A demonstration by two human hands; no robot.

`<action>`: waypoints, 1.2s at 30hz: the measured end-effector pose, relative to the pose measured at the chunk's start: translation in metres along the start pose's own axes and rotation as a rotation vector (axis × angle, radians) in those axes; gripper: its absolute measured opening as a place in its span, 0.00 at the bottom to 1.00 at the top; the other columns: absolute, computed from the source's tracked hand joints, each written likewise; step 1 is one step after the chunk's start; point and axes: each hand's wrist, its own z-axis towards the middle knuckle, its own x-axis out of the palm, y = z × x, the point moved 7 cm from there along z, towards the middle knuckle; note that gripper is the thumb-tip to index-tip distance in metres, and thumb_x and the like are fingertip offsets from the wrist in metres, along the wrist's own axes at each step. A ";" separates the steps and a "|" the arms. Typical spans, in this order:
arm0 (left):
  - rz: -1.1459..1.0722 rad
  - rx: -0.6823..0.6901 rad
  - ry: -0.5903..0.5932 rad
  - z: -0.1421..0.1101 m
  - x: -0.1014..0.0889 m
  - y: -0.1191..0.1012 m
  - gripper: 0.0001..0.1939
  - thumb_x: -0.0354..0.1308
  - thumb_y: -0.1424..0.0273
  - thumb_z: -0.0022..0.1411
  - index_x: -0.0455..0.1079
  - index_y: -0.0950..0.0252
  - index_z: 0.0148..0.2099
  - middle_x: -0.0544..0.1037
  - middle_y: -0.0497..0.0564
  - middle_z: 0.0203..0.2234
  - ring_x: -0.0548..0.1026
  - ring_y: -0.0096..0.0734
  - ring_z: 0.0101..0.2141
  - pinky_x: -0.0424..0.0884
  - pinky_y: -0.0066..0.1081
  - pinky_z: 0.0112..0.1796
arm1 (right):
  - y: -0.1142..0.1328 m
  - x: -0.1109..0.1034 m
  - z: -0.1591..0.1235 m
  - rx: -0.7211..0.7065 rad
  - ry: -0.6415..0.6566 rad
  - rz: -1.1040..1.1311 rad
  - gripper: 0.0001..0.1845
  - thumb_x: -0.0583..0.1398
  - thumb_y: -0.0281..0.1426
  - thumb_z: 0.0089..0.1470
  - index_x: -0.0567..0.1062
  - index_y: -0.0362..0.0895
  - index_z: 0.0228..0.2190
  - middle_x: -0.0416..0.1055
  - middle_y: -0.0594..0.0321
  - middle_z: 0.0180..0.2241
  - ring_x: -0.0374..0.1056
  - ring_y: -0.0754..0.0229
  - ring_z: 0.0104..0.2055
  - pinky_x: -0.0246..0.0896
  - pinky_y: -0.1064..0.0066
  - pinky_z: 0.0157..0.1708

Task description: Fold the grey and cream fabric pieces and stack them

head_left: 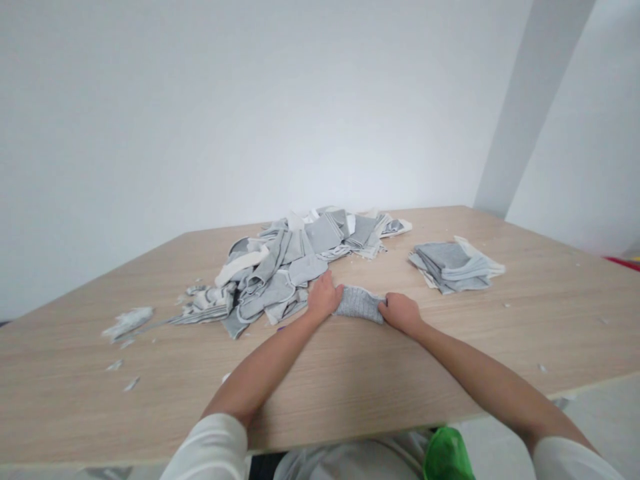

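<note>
A small grey knitted cloth piece (359,303) lies on the wooden table (350,380) between my hands. My left hand (324,297) is closed on its left end and my right hand (400,311) is closed on its right end. Just behind my left hand spreads a loose heap of grey and white cloth pieces (285,267). A neat stack of grey cloth pieces (454,265) sits to the right of my right hand, apart from it.
Small cloth scraps (127,323) and bits of lint lie at the table's left. A white wall stands behind the table. A green object (447,455) shows at the table's near edge by my lap.
</note>
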 end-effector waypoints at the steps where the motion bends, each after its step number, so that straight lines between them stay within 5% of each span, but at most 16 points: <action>1: 0.001 0.053 -0.074 -0.004 -0.008 -0.007 0.26 0.48 0.63 0.62 0.57 0.70 0.59 0.69 0.64 0.49 0.67 0.45 0.51 0.63 0.40 0.48 | 0.000 0.000 0.000 0.001 -0.005 0.002 0.21 0.48 0.40 0.56 0.75 0.40 0.36 0.73 0.47 0.38 0.69 0.50 0.40 0.57 0.66 0.36; 4: 0.000 0.317 -0.211 -0.027 -0.025 -0.034 0.20 0.48 0.65 0.63 0.60 0.66 0.56 0.66 0.61 0.53 0.63 0.43 0.53 0.60 0.42 0.51 | -0.001 -0.001 -0.001 0.015 -0.031 0.025 0.21 0.48 0.42 0.57 0.73 0.40 0.38 0.73 0.48 0.38 0.69 0.50 0.41 0.57 0.65 0.36; 9: 0.020 0.631 -0.099 -0.069 -0.015 -0.061 0.13 0.51 0.65 0.61 0.67 0.63 0.46 0.66 0.59 0.51 0.60 0.44 0.55 0.58 0.45 0.52 | 0.000 -0.013 -0.010 -0.036 -0.210 0.038 0.21 0.50 0.42 0.58 0.67 0.41 0.46 0.69 0.49 0.43 0.66 0.52 0.45 0.56 0.66 0.40; 13: 0.024 0.669 -0.093 -0.081 -0.004 -0.062 0.14 0.50 0.63 0.62 0.67 0.65 0.47 0.67 0.60 0.52 0.58 0.46 0.58 0.53 0.49 0.56 | 0.014 -0.018 -0.010 -0.184 -0.281 0.005 0.22 0.49 0.43 0.59 0.68 0.42 0.47 0.67 0.50 0.46 0.62 0.52 0.50 0.54 0.65 0.46; 21: -0.015 0.744 -0.099 -0.083 -0.002 -0.063 0.17 0.47 0.66 0.63 0.67 0.67 0.50 0.68 0.61 0.52 0.57 0.44 0.59 0.49 0.48 0.59 | 0.026 -0.002 0.028 -0.142 0.129 -0.041 0.28 0.55 0.48 0.51 0.71 0.40 0.44 0.71 0.46 0.44 0.67 0.49 0.47 0.59 0.64 0.41; 25: -0.033 0.766 -0.102 -0.086 -0.003 -0.062 0.17 0.46 0.67 0.63 0.66 0.67 0.51 0.68 0.61 0.53 0.56 0.44 0.60 0.48 0.48 0.59 | 0.030 0.003 0.036 -0.139 0.230 -0.042 0.30 0.60 0.49 0.45 0.73 0.38 0.42 0.73 0.45 0.42 0.69 0.48 0.44 0.61 0.66 0.37; 36: -0.125 0.655 -0.120 -0.081 -0.002 -0.049 0.20 0.48 0.62 0.63 0.66 0.69 0.52 0.68 0.61 0.53 0.57 0.43 0.59 0.48 0.46 0.59 | 0.034 0.016 0.031 -0.193 0.302 0.114 0.16 0.58 0.37 0.46 0.78 0.36 0.30 0.76 0.50 0.30 0.70 0.57 0.31 0.56 0.74 0.26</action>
